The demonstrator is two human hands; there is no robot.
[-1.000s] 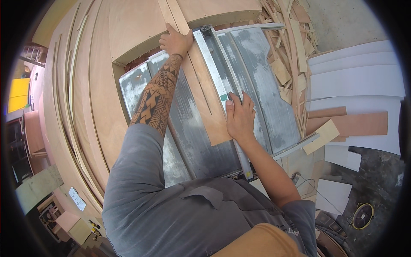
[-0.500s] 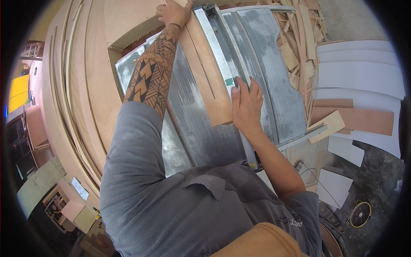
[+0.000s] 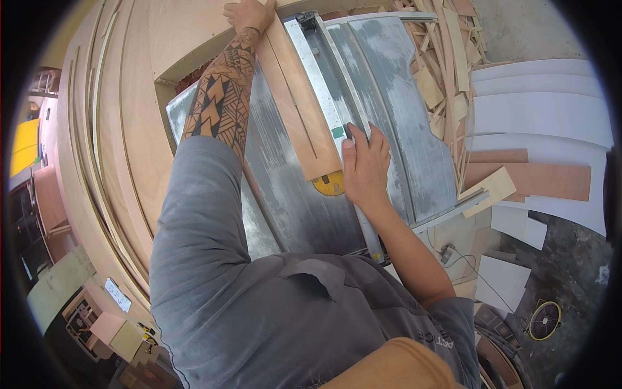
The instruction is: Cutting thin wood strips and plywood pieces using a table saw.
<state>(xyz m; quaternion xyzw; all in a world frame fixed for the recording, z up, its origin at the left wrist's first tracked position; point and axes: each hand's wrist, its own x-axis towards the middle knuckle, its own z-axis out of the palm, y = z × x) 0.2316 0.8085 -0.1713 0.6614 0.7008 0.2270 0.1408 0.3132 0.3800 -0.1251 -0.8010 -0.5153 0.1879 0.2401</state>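
A pale plywood strip [image 3: 299, 110] with a long narrow slit lies lengthwise on the grey metal table [image 3: 304, 217] of a table saw. It runs alongside the pale metal rip fence [image 3: 321, 81]. My left hand [image 3: 249, 14] is at the strip's far end, thumb over it and fingers toward the left; the picture's top edge partly cuts off this grip. My right hand [image 3: 368, 165] is closed over the fence, thumb beside the strip and fingers on the other side. A yellow rounded insert [image 3: 328, 183] shows at the strip's near end. No blade is visible.
Large plywood sheets [image 3: 139, 123] stretch along the left and far side. Wood offcuts [image 3: 444, 71] pile up beyond the table's right edge. White panels [image 3: 541, 110] and brown boards [image 3: 551, 180] lie farther right. A cable [image 3: 476, 272] and a round yellow-rimmed object [image 3: 545, 319] are at lower right.
The plywood strip has slid away from me along the fence, with my left hand moving along. The yellow insert, hidden before, now shows at its near end. My right hand stays on the fence.
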